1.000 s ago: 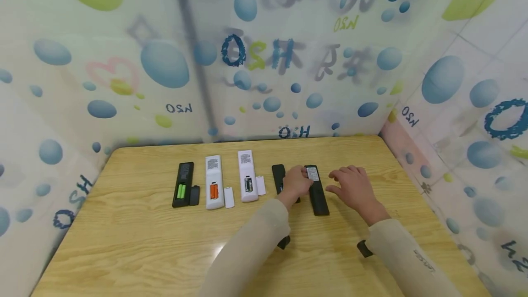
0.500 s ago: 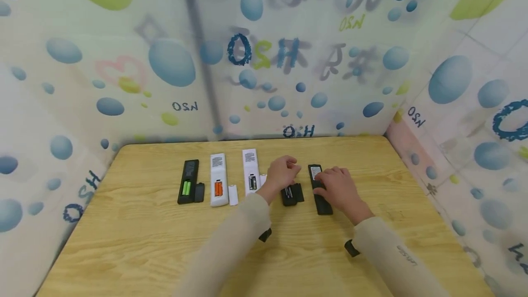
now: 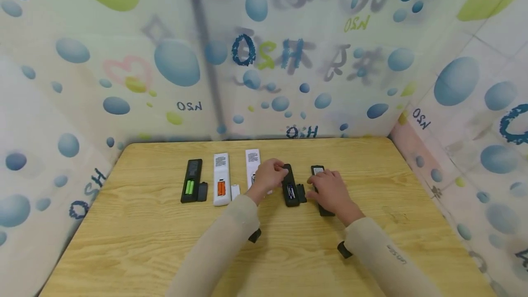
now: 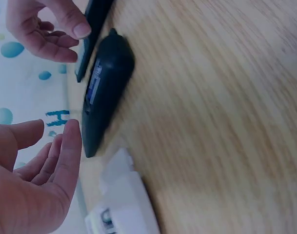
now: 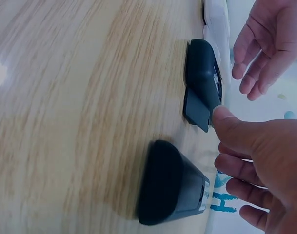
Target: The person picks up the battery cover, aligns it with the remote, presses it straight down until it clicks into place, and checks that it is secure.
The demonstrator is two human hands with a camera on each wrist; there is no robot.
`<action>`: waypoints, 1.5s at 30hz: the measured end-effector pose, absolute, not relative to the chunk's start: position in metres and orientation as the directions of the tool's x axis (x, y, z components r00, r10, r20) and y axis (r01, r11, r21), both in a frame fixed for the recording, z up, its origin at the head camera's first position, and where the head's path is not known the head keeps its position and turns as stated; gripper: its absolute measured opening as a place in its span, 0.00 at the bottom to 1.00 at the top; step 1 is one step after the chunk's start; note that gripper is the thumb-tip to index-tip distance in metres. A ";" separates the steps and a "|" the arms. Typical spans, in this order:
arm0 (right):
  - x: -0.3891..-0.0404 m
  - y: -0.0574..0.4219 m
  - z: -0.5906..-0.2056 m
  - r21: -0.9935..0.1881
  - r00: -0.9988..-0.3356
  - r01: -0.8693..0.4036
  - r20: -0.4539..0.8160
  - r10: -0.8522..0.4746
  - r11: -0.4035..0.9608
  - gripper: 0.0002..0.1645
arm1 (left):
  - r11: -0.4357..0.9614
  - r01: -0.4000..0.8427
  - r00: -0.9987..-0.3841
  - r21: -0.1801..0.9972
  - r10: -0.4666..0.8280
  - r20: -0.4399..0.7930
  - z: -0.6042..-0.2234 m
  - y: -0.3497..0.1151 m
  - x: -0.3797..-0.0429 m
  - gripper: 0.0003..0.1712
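My left hand [image 3: 268, 178] hovers between the nearer white remote control and a black remote control [image 3: 291, 195], fingers relaxed and holding nothing. That black remote lies back up with its battery bay uncovered and batteries inside; its loose black cover [image 3: 302, 193] lies to its right. My right hand [image 3: 329, 191] is over the rightmost black remote [image 3: 327, 213], which has a white label and partly hides beneath the hand. In the right wrist view, the thumb and loosely bent fingers of the right hand [image 5: 275, 165] stand above that remote [image 5: 172, 190] with nothing in them; contact cannot be told.
Further left lie a black remote [image 3: 192, 173] with green batteries and its cover [image 3: 202, 191], then a white remote [image 3: 221, 171] with orange batteries and a white cover [image 3: 235, 191]. Another white remote [image 3: 252, 157] is partly behind the left hand. A patterned wall borders the wooden table [image 3: 144, 242].
My left hand has moved left, away from the two right-hand black remotes, uncovering the one with the open battery bay. The right hand has come left over the rightmost remote.
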State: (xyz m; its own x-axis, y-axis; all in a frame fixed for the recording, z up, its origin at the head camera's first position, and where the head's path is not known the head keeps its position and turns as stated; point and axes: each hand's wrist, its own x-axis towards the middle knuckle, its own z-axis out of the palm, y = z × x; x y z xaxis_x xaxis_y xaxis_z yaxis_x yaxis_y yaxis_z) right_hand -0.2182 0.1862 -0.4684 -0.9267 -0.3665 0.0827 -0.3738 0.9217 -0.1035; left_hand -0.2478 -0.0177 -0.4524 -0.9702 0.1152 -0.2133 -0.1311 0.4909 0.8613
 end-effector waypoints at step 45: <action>-0.234 0.163 -0.479 -0.083 -0.936 -0.350 -0.009 -0.352 0.933 0.22 | 0.767 -0.290 -0.957 0.572 -0.214 -0.198 -0.475 0.024 -0.261 0.28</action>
State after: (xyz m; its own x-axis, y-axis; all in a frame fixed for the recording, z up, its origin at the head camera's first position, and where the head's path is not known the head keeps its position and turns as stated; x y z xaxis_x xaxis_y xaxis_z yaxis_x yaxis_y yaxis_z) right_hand -0.2339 0.1633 -0.4790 -0.9361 -0.3517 -0.0093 -0.3498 0.9331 -0.0833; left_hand -0.2606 0.0242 -0.4749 -0.9567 -0.2139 -0.1976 -0.2897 0.7674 0.5720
